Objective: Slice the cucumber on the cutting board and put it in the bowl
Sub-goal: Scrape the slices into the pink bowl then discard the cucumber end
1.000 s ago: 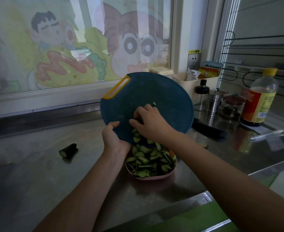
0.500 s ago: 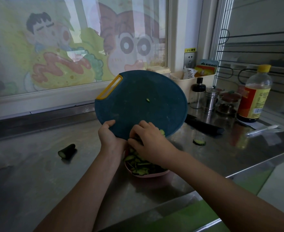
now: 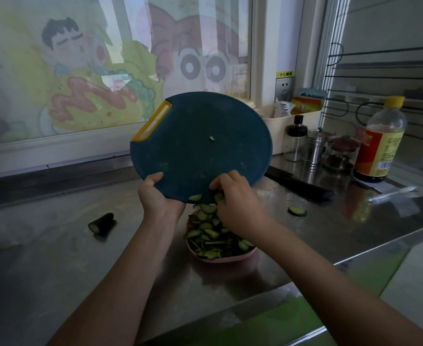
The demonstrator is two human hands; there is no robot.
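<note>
Nearly done: left hand (image 3: 159, 198) grips the tilted cutting board (image 3: 200, 146) over the heaped bowl (image 3: 220, 260); right hand (image 3: 238, 203), fingers (image 3: 220, 182) curled, rakes off the last cucumber slices (image 3: 206, 208), grasp unclear; a stray slice (image 3: 297, 211) remains on the tabletop (image 3: 55, 258)

1. Yellow sticker (image 3: 285, 74) above the wall socket (image 3: 284, 86), up and right of the fingers (image 3: 226, 177) of the right hand (image 3: 238, 203): "小心触电".
2. Bottle label (image 3: 379, 153), far right of those fingers: print unreadable.
3. Blue packet (image 3: 311, 94), just right of the sticker: characters blurred.
</note>
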